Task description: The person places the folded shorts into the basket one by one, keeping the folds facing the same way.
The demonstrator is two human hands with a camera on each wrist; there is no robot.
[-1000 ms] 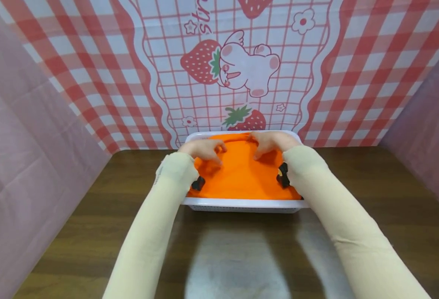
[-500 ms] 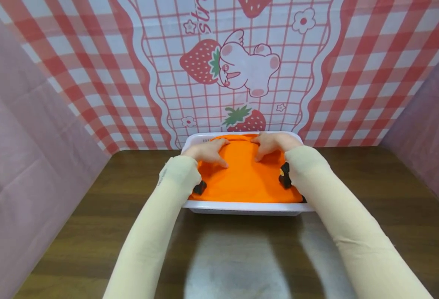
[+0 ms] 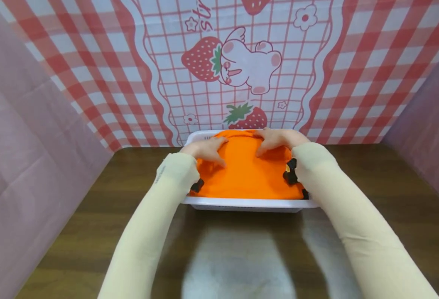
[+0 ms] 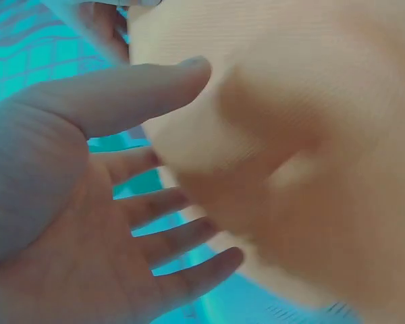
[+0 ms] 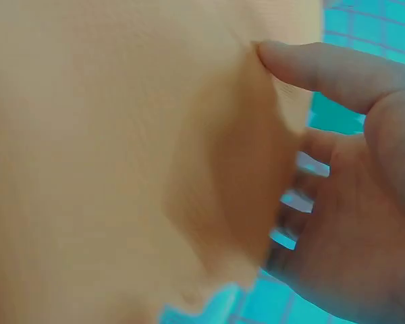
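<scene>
An orange cloth (image 3: 241,174) fills most of a white plastic basket (image 3: 247,202). In the head view my left hand (image 3: 207,150) is over the cloth's left side, thumb and fingers spread. The left wrist view shows straight fingers (image 4: 185,239) along the cloth's edge and the thumb apart from them. My right hand (image 3: 277,139) is at the back right of the cloth. In the right wrist view its thumb presses the near face of the cloth (image 5: 121,155), while its other fingers reach behind the edge, tips hidden. It holds the cloth there.
The basket stands on a brown wooden table (image 3: 84,232) against a red-and-white checked backdrop (image 3: 103,83) with strawberry prints. Pink fabric walls (image 3: 25,158) close off both sides. Black patches (image 3: 290,172) show beside the wrists.
My left hand has straightened its fingers and spread its thumb. The right hand has shifted slightly right at the cloth's back edge.
</scene>
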